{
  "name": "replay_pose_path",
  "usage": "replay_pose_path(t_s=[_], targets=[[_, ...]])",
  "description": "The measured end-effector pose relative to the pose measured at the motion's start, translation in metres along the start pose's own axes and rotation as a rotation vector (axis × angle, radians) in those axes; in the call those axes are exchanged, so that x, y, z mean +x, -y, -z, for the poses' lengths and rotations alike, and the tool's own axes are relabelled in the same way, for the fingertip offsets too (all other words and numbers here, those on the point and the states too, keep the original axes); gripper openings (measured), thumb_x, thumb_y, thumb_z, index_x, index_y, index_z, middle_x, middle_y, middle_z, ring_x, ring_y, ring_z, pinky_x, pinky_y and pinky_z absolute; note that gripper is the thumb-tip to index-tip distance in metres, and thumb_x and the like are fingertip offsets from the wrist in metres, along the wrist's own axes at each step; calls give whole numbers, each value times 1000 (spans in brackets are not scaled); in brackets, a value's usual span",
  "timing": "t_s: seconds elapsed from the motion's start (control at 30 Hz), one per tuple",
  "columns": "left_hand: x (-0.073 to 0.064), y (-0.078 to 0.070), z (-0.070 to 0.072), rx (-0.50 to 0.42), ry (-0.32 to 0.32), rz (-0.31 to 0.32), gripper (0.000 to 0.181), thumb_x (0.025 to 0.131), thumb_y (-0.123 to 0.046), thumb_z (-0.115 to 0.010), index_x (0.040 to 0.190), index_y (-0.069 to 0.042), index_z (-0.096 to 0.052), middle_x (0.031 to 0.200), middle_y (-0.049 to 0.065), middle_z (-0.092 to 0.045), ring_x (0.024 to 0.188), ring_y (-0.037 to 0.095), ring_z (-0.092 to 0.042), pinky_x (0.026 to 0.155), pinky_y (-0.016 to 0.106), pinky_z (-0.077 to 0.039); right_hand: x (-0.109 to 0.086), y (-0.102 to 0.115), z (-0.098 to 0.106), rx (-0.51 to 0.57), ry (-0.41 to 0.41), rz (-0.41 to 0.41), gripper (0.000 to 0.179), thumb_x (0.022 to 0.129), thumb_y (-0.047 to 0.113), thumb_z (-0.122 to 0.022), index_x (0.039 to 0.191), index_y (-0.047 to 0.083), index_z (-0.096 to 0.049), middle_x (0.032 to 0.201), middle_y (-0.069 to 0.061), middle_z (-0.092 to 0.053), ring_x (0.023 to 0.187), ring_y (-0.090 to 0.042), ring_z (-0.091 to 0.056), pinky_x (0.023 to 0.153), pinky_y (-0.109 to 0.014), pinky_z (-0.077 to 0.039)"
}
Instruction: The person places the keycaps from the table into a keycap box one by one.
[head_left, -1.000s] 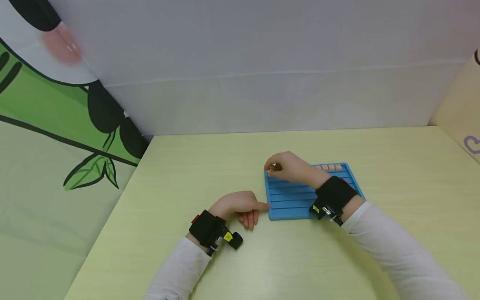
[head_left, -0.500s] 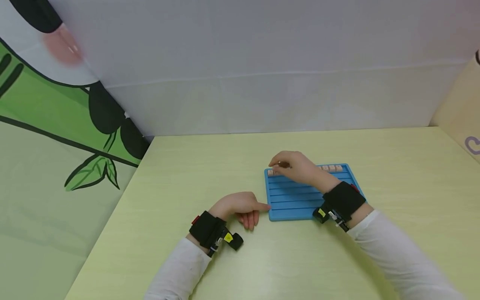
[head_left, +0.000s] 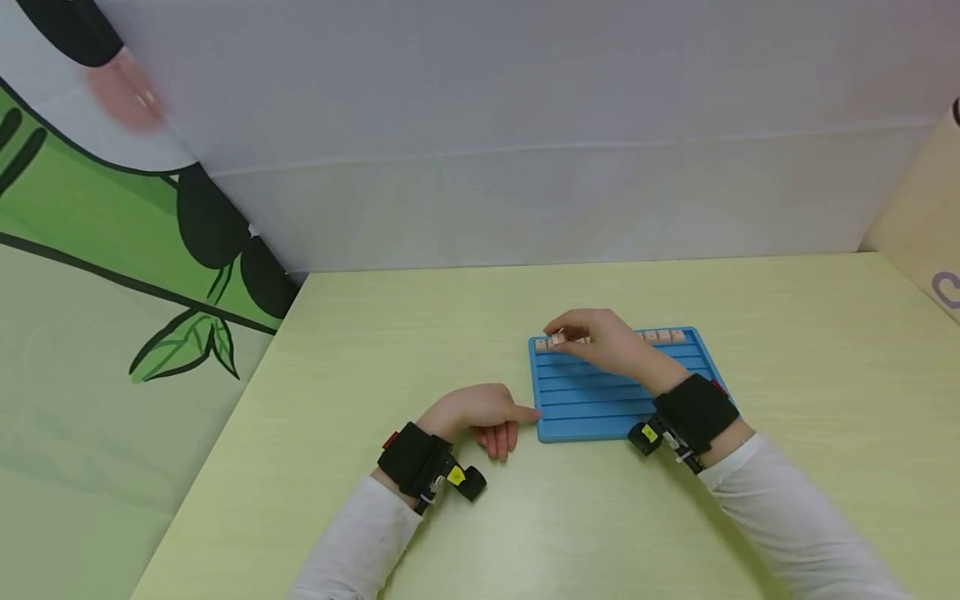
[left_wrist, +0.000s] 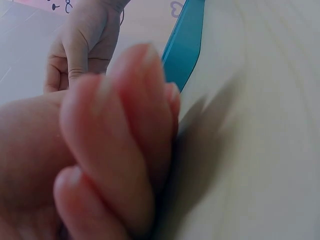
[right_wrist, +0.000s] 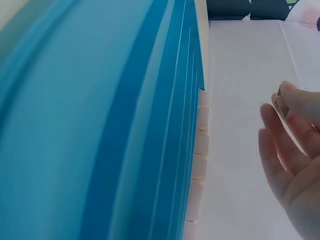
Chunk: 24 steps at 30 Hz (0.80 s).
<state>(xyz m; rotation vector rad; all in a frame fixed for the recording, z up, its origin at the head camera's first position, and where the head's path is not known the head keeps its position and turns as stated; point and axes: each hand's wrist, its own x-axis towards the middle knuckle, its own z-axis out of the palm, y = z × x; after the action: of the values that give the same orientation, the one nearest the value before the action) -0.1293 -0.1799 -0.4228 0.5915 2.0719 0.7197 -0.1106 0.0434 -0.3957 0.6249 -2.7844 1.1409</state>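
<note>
A blue ridged board [head_left: 581,408] lies on the table, with a row of small pale square tiles [head_left: 664,337] along its far edge. Over the row's left part, my right hand [head_left: 600,340] pinches one tile [right_wrist: 281,103] between thumb and fingers; the right wrist view shows it held apart from the row. That hand hides the middle of the row in the head view. My left hand [head_left: 483,410] is at the board's near left side, one extended finger touching the edge. Its other fingers [left_wrist: 107,145] hang loosely bent and hold nothing.
The pale wooden table [head_left: 337,350] extends around the board. A whitish wall cloth [head_left: 525,208] rises behind it, and a panel with green plant drawings [head_left: 202,333] stands at the left. Both wrists carry black straps with small cameras.
My right hand has shifted slightly right from the board's far left corner, uncovering a tile there, and now shows a tile between its fingertips. The left hand has stayed in place.
</note>
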Motion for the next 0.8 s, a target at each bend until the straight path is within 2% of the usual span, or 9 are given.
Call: replay_pose_path(t_s=[0.5, 0.8], targets=[[-1, 0, -1, 0, -13, -5, 56, 94, -44, -53, 54, -5, -64, 47, 2, -59, 35, 10, -52, 40, 19, -40, 0, 1, 3, -74, -27, -2, 23, 87, 6, -66, 109, 0, -66, 104, -13, -65, 97, -27, -63, 85, -39, -53], [0, -1, 0, 8, -12, -3, 56, 95, -43, -53, 55, -5, -64, 47, 2, -60, 36, 10, -52, 39, 18, -40, 4, 5, 7, -132, 53, -22, 17, 88, 6, -66, 104, 2, -64, 100, -11, -64, 89, -24, -60, 75, -36, -52]])
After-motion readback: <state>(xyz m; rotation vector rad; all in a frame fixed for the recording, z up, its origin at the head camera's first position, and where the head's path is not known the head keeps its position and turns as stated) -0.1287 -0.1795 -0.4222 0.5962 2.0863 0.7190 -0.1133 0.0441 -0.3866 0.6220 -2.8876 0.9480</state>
